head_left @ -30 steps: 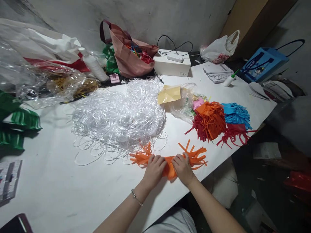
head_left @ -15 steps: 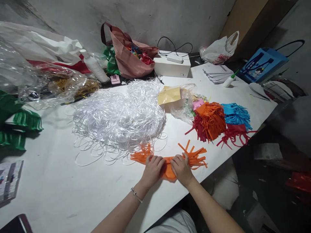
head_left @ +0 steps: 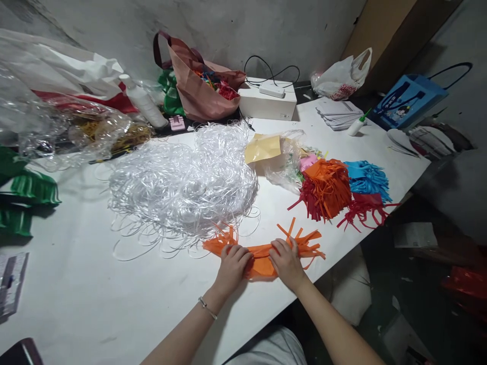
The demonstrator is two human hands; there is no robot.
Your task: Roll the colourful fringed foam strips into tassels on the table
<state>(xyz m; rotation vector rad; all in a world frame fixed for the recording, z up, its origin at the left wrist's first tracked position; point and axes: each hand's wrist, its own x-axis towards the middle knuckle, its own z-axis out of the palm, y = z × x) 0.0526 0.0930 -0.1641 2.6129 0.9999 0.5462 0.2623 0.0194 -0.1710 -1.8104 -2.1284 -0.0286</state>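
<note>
Orange fringe point(head_left: 262, 267), one piece: my left hand point(head_left: 233, 264) and right hand point(head_left: 286, 261) are grasping it; one white carrier bag point(head_left: 338, 80) is bearing illegible red lettering point(head_left: 342, 92).

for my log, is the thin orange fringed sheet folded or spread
Partly folded: the orange sheet shows a creased band between left hand and right hand, with a flat flap below.
</note>
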